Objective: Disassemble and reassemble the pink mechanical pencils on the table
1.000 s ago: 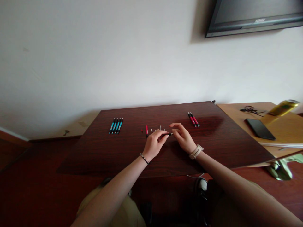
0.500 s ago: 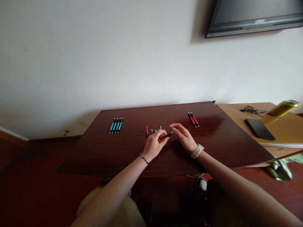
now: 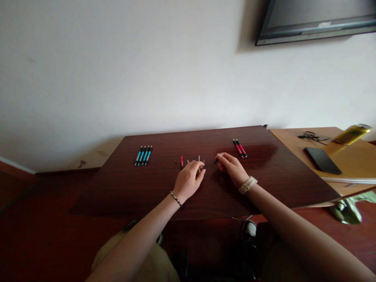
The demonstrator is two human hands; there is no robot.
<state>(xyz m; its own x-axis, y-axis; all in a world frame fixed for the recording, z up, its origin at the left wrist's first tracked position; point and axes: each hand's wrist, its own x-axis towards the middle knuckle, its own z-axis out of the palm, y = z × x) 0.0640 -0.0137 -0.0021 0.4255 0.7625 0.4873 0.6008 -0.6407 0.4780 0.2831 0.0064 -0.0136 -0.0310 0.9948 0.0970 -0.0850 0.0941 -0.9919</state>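
Note:
My right hand (image 3: 233,168) pinches a short black pen part (image 3: 216,161) between thumb and fingertips, just above the table. My left hand (image 3: 189,178) is over the loose pen pieces, thumb and fingers apart; no held thing shows, though its fingertips partly cover what is beneath them. Beyond its fingers lies a thin metallic piece, apparently a refill (image 3: 199,158), with a tiny part (image 3: 204,161) to the right. A pink and black pen barrel (image 3: 181,161) lies left of the fingers, beside a tiny red piece (image 3: 176,161).
Several blue and black pens (image 3: 143,156) lie in a row on the left of the dark wooden table (image 3: 117,188). Two pink and black pens (image 3: 240,149) lie at right. A lighter side table holds a black phone-like slab (image 3: 322,160), a cable (image 3: 313,136) and a yellow can (image 3: 352,134).
The black pen part has passed from my left hand to my right. My hands have moved apart, the left lowering over the small pieces.

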